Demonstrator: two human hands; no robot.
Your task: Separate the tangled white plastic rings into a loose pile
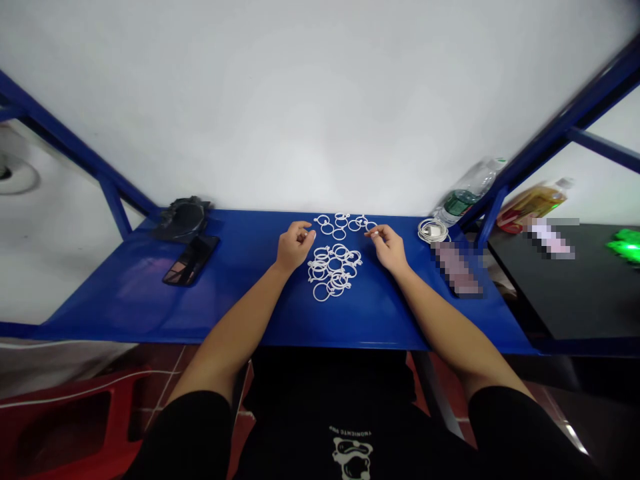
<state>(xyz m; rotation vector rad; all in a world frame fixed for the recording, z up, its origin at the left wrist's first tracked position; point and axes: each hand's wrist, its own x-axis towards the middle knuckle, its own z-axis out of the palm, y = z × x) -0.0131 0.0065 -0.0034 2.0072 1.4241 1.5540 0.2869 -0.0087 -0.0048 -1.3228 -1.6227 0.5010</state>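
White plastic rings with small eyelets, like curtain rings, lie on the blue tabletop (pixel 240 287). A loose pile of rings (pixel 323 292) sits between my forearms, and a smaller group of rings (pixel 339 234) is spread behind it, near the wall. To the left of that group is my left hand (pixel 296 245), its fingers half curled, a gap between thumb and index finger, holding nothing. On the other side, the fingertips of my right hand (pixel 389 248) pinch the edge of a white ring (pixel 371 227) at the right end of the back group.
A phone (pixel 191 261) and a dark object (pixel 183 219) lie at the left. To the right are a coiled white cable (pixel 433 231), a plastic bottle (pixel 463 193) and a blurred-out item (pixel 457 269). Blue frame bars (pixel 113 193) flank the table; a red stool (pixel 120 427) stands below left.
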